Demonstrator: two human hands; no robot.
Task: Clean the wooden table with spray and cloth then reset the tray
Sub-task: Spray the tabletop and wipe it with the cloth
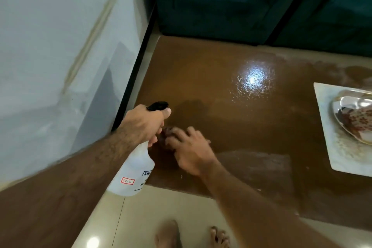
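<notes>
The left hand (148,122) grips the spray bottle (133,169) by its neck, up off the wooden table (201,70), so it is ready to squirt; the right hand (190,150) presses a dark cloth (166,134) flat, fingers spread, to rub the near left part; the cloth is mostly hidden; the tray (330,137) sits at the right, cut off
</notes>
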